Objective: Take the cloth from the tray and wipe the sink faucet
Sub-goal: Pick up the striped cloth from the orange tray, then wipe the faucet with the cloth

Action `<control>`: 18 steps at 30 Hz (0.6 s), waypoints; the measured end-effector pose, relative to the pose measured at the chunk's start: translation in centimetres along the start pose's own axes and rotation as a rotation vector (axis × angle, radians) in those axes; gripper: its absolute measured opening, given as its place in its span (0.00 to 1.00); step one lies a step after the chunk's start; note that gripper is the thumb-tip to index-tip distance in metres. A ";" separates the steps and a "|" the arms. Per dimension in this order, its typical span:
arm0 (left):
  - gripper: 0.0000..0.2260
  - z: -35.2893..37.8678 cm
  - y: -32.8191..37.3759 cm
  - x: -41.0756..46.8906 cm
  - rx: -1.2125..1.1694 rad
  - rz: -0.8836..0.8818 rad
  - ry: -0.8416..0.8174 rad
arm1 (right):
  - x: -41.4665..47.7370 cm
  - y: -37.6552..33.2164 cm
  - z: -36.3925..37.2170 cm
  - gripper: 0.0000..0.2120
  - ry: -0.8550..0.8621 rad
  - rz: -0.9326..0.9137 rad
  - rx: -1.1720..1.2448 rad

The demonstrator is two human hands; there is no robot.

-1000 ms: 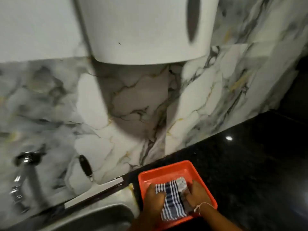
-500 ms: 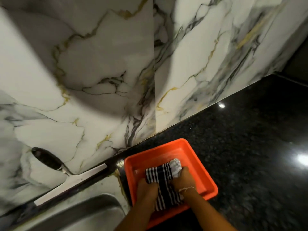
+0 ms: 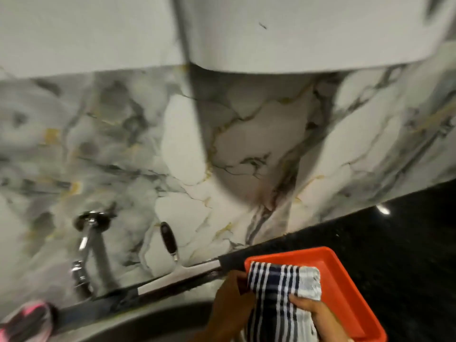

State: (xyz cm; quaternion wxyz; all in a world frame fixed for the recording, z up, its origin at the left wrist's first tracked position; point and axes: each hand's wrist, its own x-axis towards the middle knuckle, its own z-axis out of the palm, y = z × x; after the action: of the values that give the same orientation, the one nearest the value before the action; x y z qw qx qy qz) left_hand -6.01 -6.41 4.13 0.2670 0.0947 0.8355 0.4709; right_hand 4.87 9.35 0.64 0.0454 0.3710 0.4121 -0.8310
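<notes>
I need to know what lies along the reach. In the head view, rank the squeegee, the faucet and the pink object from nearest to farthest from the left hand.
From the left hand:
1. squeegee, leaning on the wall just up and left.
2. faucet, on the wall further left.
3. pink object, blurred, at the far left edge.

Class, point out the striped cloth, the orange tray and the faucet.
cloth (image 3: pixel 278 292), head view, middle of the striped fabric
tray (image 3: pixel 338 287), head view, bare inner floor
faucet (image 3: pixel 85 245), head view, chrome pipe
</notes>
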 end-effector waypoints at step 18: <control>0.29 -47.0 5.1 3.9 1.735 1.176 0.999 | 4.0 3.6 41.6 0.19 -0.047 -0.782 -1.014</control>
State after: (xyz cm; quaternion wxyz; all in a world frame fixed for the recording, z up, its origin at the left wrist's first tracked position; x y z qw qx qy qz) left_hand -34.91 -36.65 26.41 -0.5070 0.4230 0.7170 -0.2235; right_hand -20.72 -22.02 11.69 -0.0824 0.1075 0.8578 -0.4959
